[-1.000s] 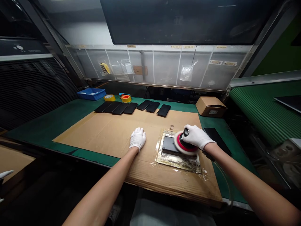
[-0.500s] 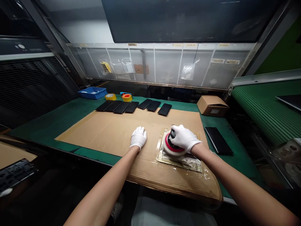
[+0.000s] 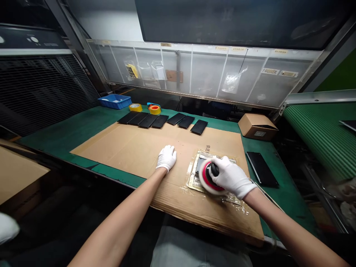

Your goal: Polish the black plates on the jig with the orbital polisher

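Note:
My right hand, in a white glove, is shut on the knob of a handheld orbital polisher. The polisher's white and red pad presses on a black rectangular panel, which lies on a shiny, wet-looking plastic sheet and is mostly hidden by the pad. My left hand, also gloved, rests flat and empty on a large cardboard sheet. Several black panels lie in a row along the far edge of the cardboard. Another black panel lies on the green mat to the right.
A green-topped bench carries a blue tray, yellow and orange tape rolls, and a small cardboard box. A green conveyor belt runs at right. A white object sits at lower left.
My right hand and the polisher have slid toward me across the black panel. My left hand stays in place on the cardboard. The whole view has shifted slightly.

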Available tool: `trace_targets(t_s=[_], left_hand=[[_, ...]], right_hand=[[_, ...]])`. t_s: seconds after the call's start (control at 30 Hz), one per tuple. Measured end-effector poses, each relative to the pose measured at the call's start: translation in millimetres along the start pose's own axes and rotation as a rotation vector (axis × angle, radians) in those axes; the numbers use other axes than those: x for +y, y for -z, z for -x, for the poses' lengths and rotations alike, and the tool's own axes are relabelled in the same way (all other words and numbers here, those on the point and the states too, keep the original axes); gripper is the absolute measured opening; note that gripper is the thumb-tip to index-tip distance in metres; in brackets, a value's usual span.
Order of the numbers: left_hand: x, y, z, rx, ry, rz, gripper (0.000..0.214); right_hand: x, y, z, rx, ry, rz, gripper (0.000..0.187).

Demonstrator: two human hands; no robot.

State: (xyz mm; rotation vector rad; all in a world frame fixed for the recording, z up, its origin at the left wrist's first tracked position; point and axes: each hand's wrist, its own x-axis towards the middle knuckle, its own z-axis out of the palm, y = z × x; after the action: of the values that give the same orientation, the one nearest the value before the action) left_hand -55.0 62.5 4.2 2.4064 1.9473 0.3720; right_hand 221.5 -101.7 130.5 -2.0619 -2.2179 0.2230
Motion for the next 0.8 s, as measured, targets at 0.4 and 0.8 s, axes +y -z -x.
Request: trace_targets(t_s=[0.4, 0.8], left_hand=[[6, 4.6, 4, 0.062, -0.043, -0.048, 0.027], [5, 3.0, 5, 0.078, -0.052, -0.022, 0.029]], right_hand=[[50, -10, 45, 0.129, 0.009, 0.077, 0.040], [44, -11, 35, 0.128, 0.113, 0.105, 0.034]])
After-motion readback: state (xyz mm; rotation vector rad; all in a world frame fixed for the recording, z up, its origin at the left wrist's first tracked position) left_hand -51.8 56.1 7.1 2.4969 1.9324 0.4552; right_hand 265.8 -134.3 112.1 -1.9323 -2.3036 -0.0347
